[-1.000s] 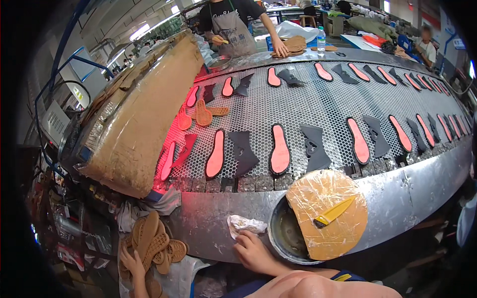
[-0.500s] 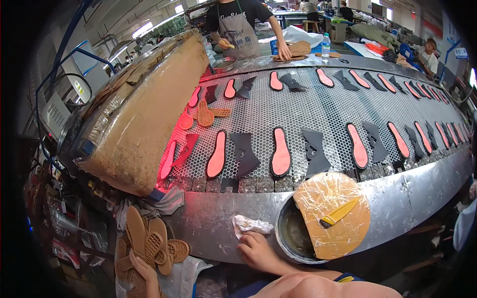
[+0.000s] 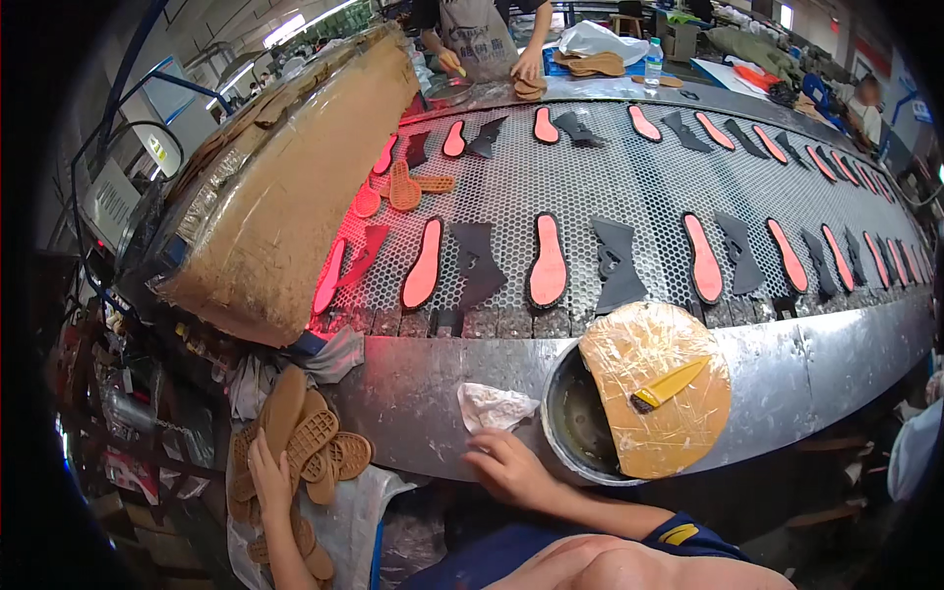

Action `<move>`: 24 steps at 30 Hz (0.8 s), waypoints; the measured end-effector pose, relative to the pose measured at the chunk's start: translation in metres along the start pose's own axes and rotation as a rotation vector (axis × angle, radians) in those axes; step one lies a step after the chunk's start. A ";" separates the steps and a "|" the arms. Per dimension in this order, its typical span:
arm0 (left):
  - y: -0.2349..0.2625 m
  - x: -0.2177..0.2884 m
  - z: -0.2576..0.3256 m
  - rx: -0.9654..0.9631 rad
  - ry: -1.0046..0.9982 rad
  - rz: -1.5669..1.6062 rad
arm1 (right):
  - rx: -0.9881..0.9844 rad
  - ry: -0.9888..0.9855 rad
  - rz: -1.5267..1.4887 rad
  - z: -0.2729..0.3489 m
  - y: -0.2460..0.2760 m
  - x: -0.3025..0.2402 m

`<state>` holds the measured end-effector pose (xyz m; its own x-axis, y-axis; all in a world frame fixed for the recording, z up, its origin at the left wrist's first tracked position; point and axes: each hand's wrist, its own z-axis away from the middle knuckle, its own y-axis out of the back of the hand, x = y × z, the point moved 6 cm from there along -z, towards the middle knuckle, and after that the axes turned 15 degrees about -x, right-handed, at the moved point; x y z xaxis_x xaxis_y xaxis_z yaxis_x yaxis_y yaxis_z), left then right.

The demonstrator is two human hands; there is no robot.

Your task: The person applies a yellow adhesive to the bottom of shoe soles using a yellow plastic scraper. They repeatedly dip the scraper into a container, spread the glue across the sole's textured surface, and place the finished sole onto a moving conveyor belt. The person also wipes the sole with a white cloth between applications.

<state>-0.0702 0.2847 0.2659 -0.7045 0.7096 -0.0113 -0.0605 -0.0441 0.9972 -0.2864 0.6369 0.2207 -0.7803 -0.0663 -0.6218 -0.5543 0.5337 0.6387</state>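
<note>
Beside the metal ledge at the lower left lies a pile of brown shoe soles (image 3: 317, 442), some showing a ridged tread. My left hand (image 3: 269, 474) is closed around the lower end of a long smooth sole (image 3: 283, 408) on top of it; part of the grip is hidden. My right hand (image 3: 513, 470) is at the ledge's near edge with its fingers loosely bent and apart, holding nothing. Just beyond its fingertips is a crumpled white rag (image 3: 492, 406). To its right stands a round metal basin (image 3: 575, 433), partly covered by a plastic-wrapped tan board (image 3: 688, 442) with a yellow-handled brush (image 3: 672, 383) on it.
Past the ledge (image 3: 423, 393), a mesh conveyor (image 3: 570, 182) carries rows of pink-faced soles (image 3: 548, 261) and black uppers (image 3: 618, 264). A large cardboard-covered housing (image 3: 295, 197) rises at left, red light glowing under it. Across the conveyor, an aproned person (image 3: 477, 34) handles brown soles.
My left hand has moved up the pile, and the long sole now leans to the right. My right hand has drawn slightly away from the rag. The whole view has shifted downward.
</note>
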 end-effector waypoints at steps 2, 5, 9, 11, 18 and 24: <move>0.020 0.009 0.007 0.216 -0.044 0.235 | -0.055 0.091 -0.027 0.007 0.012 -0.022; 0.043 0.038 0.015 0.488 -0.251 0.689 | -0.209 0.265 -0.093 0.022 0.060 -0.059; 0.032 0.137 0.021 -0.190 -0.524 1.779 | 0.062 0.031 0.170 0.053 0.132 -0.047; 0.021 0.187 0.033 -0.629 -0.581 2.039 | 0.225 -0.282 0.401 0.068 0.175 -0.042; -0.033 0.301 0.069 -1.686 -0.435 2.351 | 0.119 -0.892 0.750 0.119 0.193 0.004; -0.042 0.322 0.057 -1.662 -0.838 2.195 | 0.103 -0.911 0.704 0.129 0.205 0.021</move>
<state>-0.2543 0.5557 0.2249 -0.3724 -0.7986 0.4727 -0.4594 -0.2840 -0.8416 -0.3788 0.8538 0.2804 -0.3859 0.8834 -0.2659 -0.0211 0.2797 0.9598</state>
